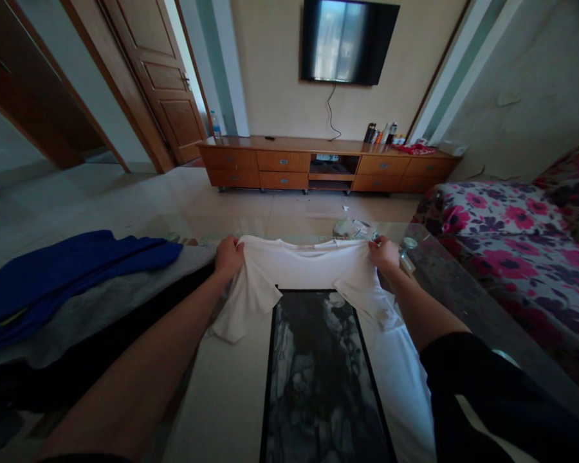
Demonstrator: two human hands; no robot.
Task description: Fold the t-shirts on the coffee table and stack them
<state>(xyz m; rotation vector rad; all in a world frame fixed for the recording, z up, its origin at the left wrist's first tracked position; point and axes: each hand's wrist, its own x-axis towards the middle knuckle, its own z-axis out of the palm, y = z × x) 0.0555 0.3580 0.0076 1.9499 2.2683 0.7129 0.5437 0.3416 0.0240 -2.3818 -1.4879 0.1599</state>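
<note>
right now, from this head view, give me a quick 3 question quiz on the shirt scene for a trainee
1. True or false: both hands grip the white T-shirt at its shoulders.
2. Which garment lies on top of the pile beside the left hand? A red, B blue, C green
3. Fill in: the right hand holds the shirt over a glass ____.

Key:
1. True. Each hand pinches one shoulder.
2. B. The blue garment lies on a grey garment.
3. Table, beside the floral sofa.
</note>
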